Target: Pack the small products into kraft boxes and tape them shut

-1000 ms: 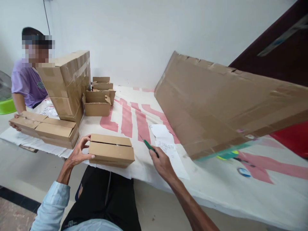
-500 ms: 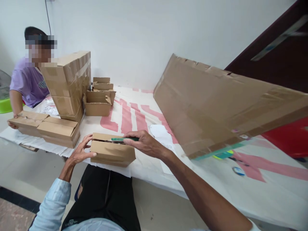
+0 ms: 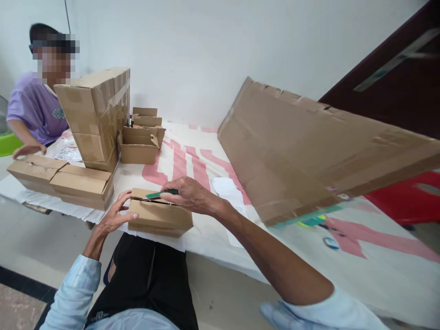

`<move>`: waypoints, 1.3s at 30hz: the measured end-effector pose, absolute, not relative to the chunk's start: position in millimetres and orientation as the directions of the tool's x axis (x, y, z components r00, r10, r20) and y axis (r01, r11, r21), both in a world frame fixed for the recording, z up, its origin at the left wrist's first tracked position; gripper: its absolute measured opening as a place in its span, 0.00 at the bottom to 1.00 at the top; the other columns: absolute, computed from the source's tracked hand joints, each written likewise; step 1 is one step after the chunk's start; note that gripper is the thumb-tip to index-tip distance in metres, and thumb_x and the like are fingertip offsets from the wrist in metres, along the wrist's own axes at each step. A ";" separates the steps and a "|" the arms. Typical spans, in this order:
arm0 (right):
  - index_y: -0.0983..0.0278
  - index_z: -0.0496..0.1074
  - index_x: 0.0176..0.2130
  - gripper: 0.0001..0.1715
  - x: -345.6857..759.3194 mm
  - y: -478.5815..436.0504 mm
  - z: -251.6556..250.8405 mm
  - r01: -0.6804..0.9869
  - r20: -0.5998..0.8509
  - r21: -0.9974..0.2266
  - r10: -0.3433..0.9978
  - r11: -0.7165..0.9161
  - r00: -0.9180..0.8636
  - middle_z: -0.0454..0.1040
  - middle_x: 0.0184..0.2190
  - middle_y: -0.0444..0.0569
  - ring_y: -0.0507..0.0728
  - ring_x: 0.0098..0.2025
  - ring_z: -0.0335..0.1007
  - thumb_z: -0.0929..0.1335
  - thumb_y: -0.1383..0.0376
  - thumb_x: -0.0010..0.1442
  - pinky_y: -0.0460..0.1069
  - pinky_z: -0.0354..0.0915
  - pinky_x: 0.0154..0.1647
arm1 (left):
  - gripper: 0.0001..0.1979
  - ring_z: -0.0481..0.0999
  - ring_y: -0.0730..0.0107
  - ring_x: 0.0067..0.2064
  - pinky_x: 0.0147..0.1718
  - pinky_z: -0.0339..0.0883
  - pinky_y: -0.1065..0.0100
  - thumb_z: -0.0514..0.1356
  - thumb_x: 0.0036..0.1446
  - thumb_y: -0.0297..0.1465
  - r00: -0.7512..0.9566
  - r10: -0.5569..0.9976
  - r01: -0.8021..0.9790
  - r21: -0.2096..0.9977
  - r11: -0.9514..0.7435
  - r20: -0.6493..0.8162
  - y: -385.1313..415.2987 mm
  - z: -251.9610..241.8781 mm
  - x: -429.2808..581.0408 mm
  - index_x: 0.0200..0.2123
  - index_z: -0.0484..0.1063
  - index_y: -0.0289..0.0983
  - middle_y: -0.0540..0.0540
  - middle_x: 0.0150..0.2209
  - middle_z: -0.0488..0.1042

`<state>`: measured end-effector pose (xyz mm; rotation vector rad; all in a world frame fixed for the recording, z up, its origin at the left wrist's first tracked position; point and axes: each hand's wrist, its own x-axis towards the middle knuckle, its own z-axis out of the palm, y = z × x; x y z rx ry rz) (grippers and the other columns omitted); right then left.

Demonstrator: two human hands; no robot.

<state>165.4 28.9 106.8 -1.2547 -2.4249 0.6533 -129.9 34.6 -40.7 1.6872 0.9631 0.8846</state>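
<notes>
A small cardboard box (image 3: 161, 220) lies in front of me at the near edge of the table, with a dark slit along the seam on its top. My left hand (image 3: 115, 215) grips the box's left end, thumb on the near side and fingers round the far corner. In my right hand (image 3: 185, 195) is a green utility knife (image 3: 158, 194), held over the top of the box. Its blade points left and lies at the seam near the left end; how deep the tip sits is hidden.
Two cardboard boxes (image 3: 82, 183) stand at the left, before a tall taped stack (image 3: 99, 114). Open boxes (image 3: 139, 149) are behind. A large cardboard sheet (image 3: 309, 151) leans at the right; a tape roll (image 3: 330, 243) lies nearby. A co-worker (image 3: 37, 105) is at the far left.
My right hand has moved the knife left along the seam towards my left hand, which keeps its place on the box. The co-worker's hand has lifted from the end of the left box.
</notes>
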 end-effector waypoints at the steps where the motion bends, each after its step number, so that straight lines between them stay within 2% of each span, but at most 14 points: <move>1: 0.62 0.83 0.37 0.17 162.1 30.4 108.2 0.681 0.090 -0.508 0.819 0.527 -0.566 0.78 0.29 0.45 0.52 0.30 0.67 0.66 0.59 0.70 0.48 0.55 0.33 | 0.35 0.59 0.41 0.74 0.64 0.67 0.50 0.72 0.56 0.45 0.428 0.896 0.204 0.953 -0.226 0.121 35.1 -40.8 -130.1 0.66 0.71 0.49 0.41 0.76 0.55; 6: 0.62 0.82 0.36 0.17 150.7 39.5 110.9 0.734 0.117 -0.324 0.795 0.597 -0.595 0.78 0.30 0.46 0.53 0.31 0.66 0.67 0.59 0.71 0.48 0.52 0.33 | 0.35 0.58 0.42 0.75 0.65 0.67 0.50 0.71 0.57 0.45 0.436 0.892 0.210 0.950 -0.232 0.121 36.6 -39.4 -130.1 0.67 0.70 0.49 0.41 0.76 0.55; 10: 0.62 0.81 0.33 0.20 153.3 40.1 110.8 0.774 0.030 -0.241 0.802 0.585 -0.597 0.77 0.27 0.46 0.52 0.28 0.63 0.67 0.57 0.72 0.49 0.48 0.31 | 0.35 0.59 0.43 0.74 0.63 0.67 0.51 0.71 0.57 0.45 0.433 0.894 0.214 0.951 -0.224 0.113 35.7 -38.0 -129.9 0.66 0.70 0.50 0.40 0.76 0.55; 13: 0.62 0.80 0.31 0.21 154.9 38.9 110.2 0.788 0.013 -0.247 0.815 0.563 -0.579 0.75 0.25 0.46 0.51 0.26 0.60 0.67 0.56 0.72 0.50 0.47 0.30 | 0.35 0.59 0.42 0.74 0.63 0.67 0.50 0.71 0.57 0.45 0.441 0.890 0.219 0.948 -0.229 0.114 35.1 -37.2 -130.2 0.66 0.70 0.49 0.40 0.76 0.54; 17: 0.62 0.80 0.31 0.19 155.1 40.9 111.4 0.787 0.030 -0.228 0.812 0.573 -0.583 0.75 0.25 0.46 0.51 0.26 0.60 0.69 0.56 0.71 0.50 0.47 0.29 | 0.33 0.58 0.43 0.75 0.64 0.67 0.51 0.70 0.58 0.45 0.445 0.887 0.220 0.945 -0.241 0.122 36.0 -35.8 -130.8 0.66 0.70 0.49 0.40 0.76 0.55; 20: 0.61 0.78 0.26 0.21 176.4 38.0 116.5 0.800 0.022 -0.222 0.823 0.557 -0.567 0.73 0.23 0.47 0.53 0.26 0.61 0.71 0.56 0.69 0.51 0.46 0.30 | 0.33 0.58 0.43 0.75 0.63 0.68 0.52 0.70 0.58 0.45 0.442 0.890 0.235 0.943 -0.236 0.113 37.2 -33.4 -131.5 0.66 0.70 0.49 0.40 0.76 0.55; 23: 0.60 0.77 0.24 0.22 228.5 22.6 122.6 0.820 0.054 -0.297 0.866 0.489 -0.497 0.73 0.21 0.47 0.55 0.27 0.63 0.74 0.52 0.65 0.52 0.47 0.31 | 0.35 0.60 0.42 0.74 0.63 0.68 0.52 0.71 0.57 0.46 0.438 0.893 0.254 0.938 -0.235 0.106 38.7 -32.4 -133.1 0.66 0.69 0.49 0.40 0.75 0.57; 26: 0.58 0.81 0.30 0.18 289.5 -3.3 116.4 0.843 0.123 -0.372 0.921 0.388 -0.370 0.77 0.25 0.48 0.57 0.27 0.66 0.73 0.50 0.65 0.53 0.52 0.32 | 0.37 0.61 0.40 0.73 0.63 0.68 0.49 0.71 0.56 0.48 0.434 0.895 0.282 0.929 -0.241 0.101 41.5 -33.1 -134.8 0.67 0.68 0.48 0.40 0.75 0.58; 29: 0.58 0.82 0.41 0.17 324.7 -32.1 75.7 0.867 0.255 -0.427 0.954 0.256 -0.157 0.83 0.35 0.51 0.61 0.33 0.74 0.69 0.50 0.68 0.54 0.62 0.35 | 0.38 0.61 0.39 0.73 0.64 0.67 0.46 0.71 0.56 0.49 0.447 0.888 0.304 0.916 -0.263 0.106 45.4 -30.9 -134.5 0.67 0.67 0.47 0.39 0.75 0.57; 32: 0.61 0.77 0.50 0.19 325.1 -55.2 -3.7 0.846 0.342 -0.506 0.940 0.165 0.022 0.82 0.43 0.54 0.62 0.40 0.78 0.65 0.55 0.69 0.55 0.70 0.41 | 0.40 0.60 0.38 0.74 0.65 0.66 0.44 0.72 0.54 0.50 0.513 0.849 0.293 0.904 -0.311 0.126 49.3 -23.4 -133.2 0.66 0.67 0.47 0.37 0.76 0.54; 36: 0.63 0.76 0.50 0.19 306.7 -68.4 -104.2 0.845 0.329 -0.534 0.929 0.035 0.169 0.79 0.42 0.57 0.66 0.45 0.77 0.64 0.57 0.65 0.60 0.74 0.46 | 0.49 0.56 0.34 0.75 0.67 0.64 0.43 0.76 0.47 0.52 0.594 0.796 0.287 0.895 -0.343 0.115 53.7 -15.1 -136.7 0.69 0.65 0.47 0.37 0.77 0.51; 37: 0.62 0.76 0.48 0.18 302.4 -68.3 -116.5 0.842 0.345 -0.540 0.918 0.022 0.198 0.78 0.42 0.58 0.67 0.45 0.77 0.65 0.57 0.65 0.61 0.74 0.48 | 0.50 0.55 0.34 0.75 0.67 0.64 0.43 0.75 0.48 0.54 0.601 0.793 0.280 0.902 -0.329 0.102 54.7 -15.2 -138.9 0.71 0.64 0.47 0.37 0.77 0.52; 39: 0.62 0.76 0.47 0.16 293.5 -64.8 -120.0 0.804 0.397 -0.592 0.888 0.056 0.231 0.77 0.42 0.58 0.67 0.47 0.76 0.65 0.56 0.67 0.63 0.74 0.50 | 0.45 0.54 0.35 0.76 0.66 0.65 0.44 0.67 0.56 0.58 0.588 0.805 0.249 0.928 -0.278 0.084 56.6 -18.3 -143.5 0.72 0.64 0.46 0.38 0.77 0.54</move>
